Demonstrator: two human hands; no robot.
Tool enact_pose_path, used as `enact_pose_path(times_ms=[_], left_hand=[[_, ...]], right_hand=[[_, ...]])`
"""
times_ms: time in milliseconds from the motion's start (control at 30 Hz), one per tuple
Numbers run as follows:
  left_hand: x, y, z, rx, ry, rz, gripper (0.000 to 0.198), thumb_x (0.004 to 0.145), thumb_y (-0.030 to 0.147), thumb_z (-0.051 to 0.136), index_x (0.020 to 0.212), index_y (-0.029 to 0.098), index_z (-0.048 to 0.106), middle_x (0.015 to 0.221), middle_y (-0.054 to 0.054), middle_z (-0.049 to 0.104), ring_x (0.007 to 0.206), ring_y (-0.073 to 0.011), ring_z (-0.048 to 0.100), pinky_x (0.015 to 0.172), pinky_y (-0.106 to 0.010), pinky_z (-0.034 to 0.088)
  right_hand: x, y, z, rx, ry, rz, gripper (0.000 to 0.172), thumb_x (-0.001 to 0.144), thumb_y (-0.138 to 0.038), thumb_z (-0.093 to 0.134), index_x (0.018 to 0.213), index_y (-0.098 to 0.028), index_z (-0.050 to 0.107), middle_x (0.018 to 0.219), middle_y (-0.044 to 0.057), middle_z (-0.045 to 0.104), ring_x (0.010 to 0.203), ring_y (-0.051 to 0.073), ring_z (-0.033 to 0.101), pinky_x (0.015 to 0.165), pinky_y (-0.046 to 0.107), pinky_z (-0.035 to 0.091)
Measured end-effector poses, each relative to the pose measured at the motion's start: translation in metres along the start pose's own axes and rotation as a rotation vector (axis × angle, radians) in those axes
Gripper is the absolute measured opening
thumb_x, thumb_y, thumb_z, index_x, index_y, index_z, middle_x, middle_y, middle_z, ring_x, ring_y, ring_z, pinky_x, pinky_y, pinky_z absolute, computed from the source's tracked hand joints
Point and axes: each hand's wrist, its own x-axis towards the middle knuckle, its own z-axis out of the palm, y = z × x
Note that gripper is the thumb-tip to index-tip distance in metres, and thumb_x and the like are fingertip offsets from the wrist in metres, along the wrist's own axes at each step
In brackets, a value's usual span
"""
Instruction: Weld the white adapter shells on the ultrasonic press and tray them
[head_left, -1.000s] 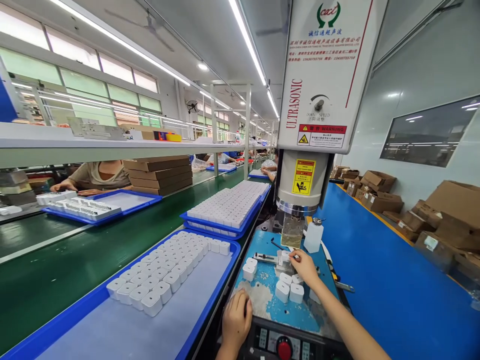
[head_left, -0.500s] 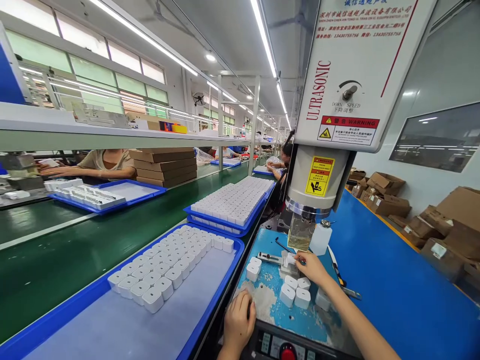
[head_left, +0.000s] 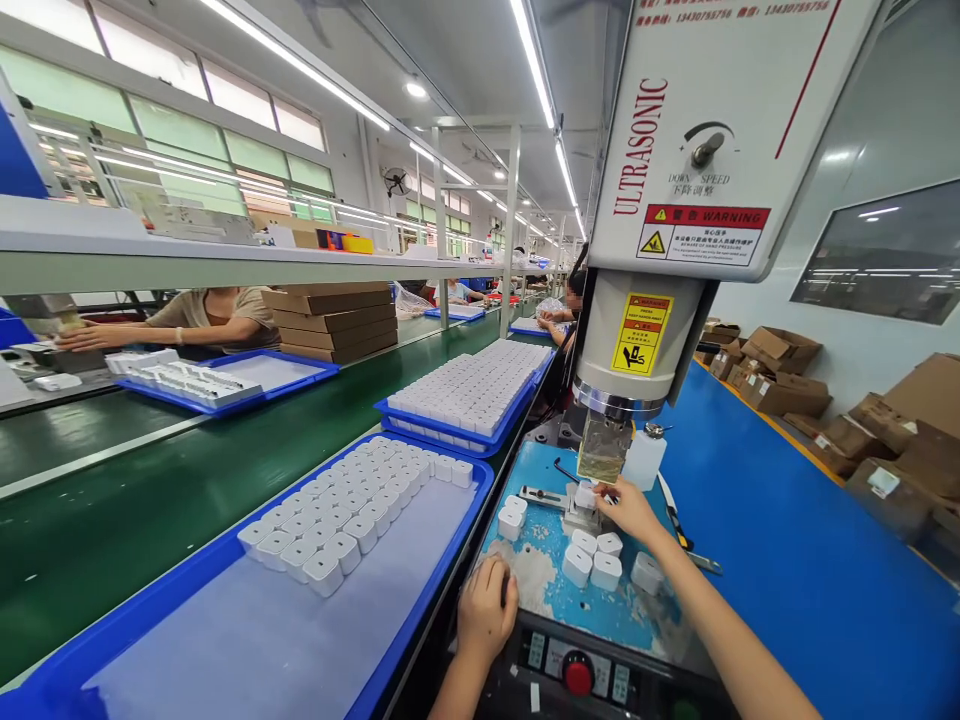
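With thumb and fingers, my right hand (head_left: 628, 510) pinches a small white plastic housing (head_left: 585, 494) at the metal fixture (head_left: 580, 518), just below the ultrasonic welder's horn (head_left: 603, 448). Whether the housing is fully seated is hidden by my fingers. My left hand (head_left: 486, 608) rests at the front left edge of the blue machine base (head_left: 547, 462), fingers loosely curled, thumb apart, nothing visible in it. Several white housings (head_left: 591, 560) stand in front of the fixture. A few more housings (head_left: 511, 518) sit to its left, and another housing (head_left: 646, 573) lies near my right forearm.
Blue trays with rows of white housings (head_left: 322, 570) stand on the green belt (head_left: 187, 520) at left. A red button (head_left: 578, 672) is on the front panel. Behind my right hand stand a white bottle (head_left: 643, 458) and a knife (head_left: 675, 515). Co-workers sit across and beyond.
My view has tipped slightly down, so the scene sits higher. The housing in my right hand shows more clearly at the fixture. My left hand stays at the base's edge.
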Motion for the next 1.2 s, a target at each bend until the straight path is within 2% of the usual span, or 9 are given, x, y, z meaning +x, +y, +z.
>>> enact_pose_path(times_ms=[200,367,500,633,700,767,933,1067,1200], left_hand=[[0.003,0.004,-0.005,-0.041,0.025,0.005,0.02,0.091,0.021,0.039,0.081,0.019,0.057,0.082,-0.005,0.062,0.081,-0.02,0.062,0.072,-0.03,0.048],[0.015,0.019,-0.026,-0.243,-0.008,-0.151,0.022,0.089,0.028,0.044,0.075,0.019,0.057,0.078,-0.004,0.061,0.077,-0.0204,0.062,0.07,-0.032,0.049],[0.024,0.065,-0.054,-0.6,-0.05,-0.333,0.021,0.086,0.035,0.053,0.088,0.018,0.064,0.094,-0.009,0.067,0.092,-0.0238,0.064,0.084,-0.036,0.051],[0.028,0.13,-0.088,-1.061,-0.345,-0.411,0.038,0.083,0.039,0.061,0.116,0.019,0.063,0.117,-0.012,0.066,0.108,-0.0261,0.062,0.094,-0.038,0.049],[0.03,0.156,-0.103,-1.228,-0.504,-0.453,0.043,0.079,0.04,0.066,0.117,0.019,0.064,0.117,-0.012,0.066,0.108,-0.0275,0.062,0.093,-0.038,0.05],[0.032,0.173,-0.114,-1.313,-0.58,-0.512,0.039,0.076,0.039,0.07,0.109,0.018,0.068,0.112,-0.012,0.069,0.104,-0.0276,0.064,0.09,-0.037,0.051],[0.028,0.189,-0.133,-1.351,-0.544,-0.596,0.031,0.074,0.036,0.073,0.097,0.016,0.072,0.098,-0.01,0.073,0.093,-0.0265,0.067,0.084,-0.035,0.053],[0.026,0.194,-0.145,-1.359,-0.522,-0.592,0.029,0.075,0.033,0.073,0.099,0.018,0.073,0.095,-0.009,0.073,0.089,-0.0241,0.068,0.084,-0.033,0.053],[0.024,0.198,-0.152,-1.374,-0.526,-0.536,0.025,0.077,0.032,0.072,0.098,0.018,0.072,0.091,-0.007,0.072,0.085,-0.0208,0.067,0.078,-0.029,0.053]], right_hand=[[-0.014,0.008,-0.005,0.287,0.178,0.026,0.034,0.066,-0.052,0.065,0.071,-0.019,0.063,0.084,0.007,0.065,0.079,0.022,0.062,0.075,0.035,0.048],[-0.042,0.009,-0.031,0.48,0.381,0.105,0.05,0.059,-0.065,0.069,0.071,-0.018,0.061,0.079,0.007,0.065,0.077,0.024,0.061,0.073,0.037,0.049],[-0.094,-0.025,-0.044,0.578,0.389,0.136,0.041,0.064,-0.056,0.073,0.075,-0.018,0.062,0.076,0.006,0.064,0.071,0.021,0.06,0.065,0.033,0.05],[-0.161,-0.088,-0.037,0.775,0.298,0.048,0.023,0.071,-0.039,0.075,0.076,-0.02,0.063,0.088,0.005,0.063,0.081,0.019,0.061,0.069,0.028,0.05],[-0.187,-0.117,-0.035,0.8,0.256,0.013,0.016,0.075,-0.033,0.072,0.078,-0.021,0.063,0.091,0.005,0.062,0.084,0.018,0.061,0.071,0.027,0.049],[-0.206,-0.136,-0.037,0.767,0.252,0.011,0.008,0.08,-0.028,0.068,0.081,-0.022,0.063,0.095,0.005,0.06,0.087,0.017,0.061,0.072,0.026,0.049],[-0.231,-0.151,-0.037,0.708,0.32,-0.008,0.006,0.084,-0.024,0.063,0.09,-0.025,0.064,0.104,0.006,0.06,0.1,0.02,0.059,0.083,0.028,0.049],[-0.242,-0.155,-0.029,0.732,0.344,0.013,0.016,0.084,-0.023,0.064,0.099,-0.028,0.064,0.116,0.008,0.06,0.109,0.023,0.059,0.087,0.031,0.05],[-0.248,-0.161,-0.026,0.783,0.36,0.026,0.017,0.084,-0.022,0.064,0.099,-0.03,0.066,0.114,0.007,0.063,0.109,0.023,0.059,0.087,0.03,0.051]])
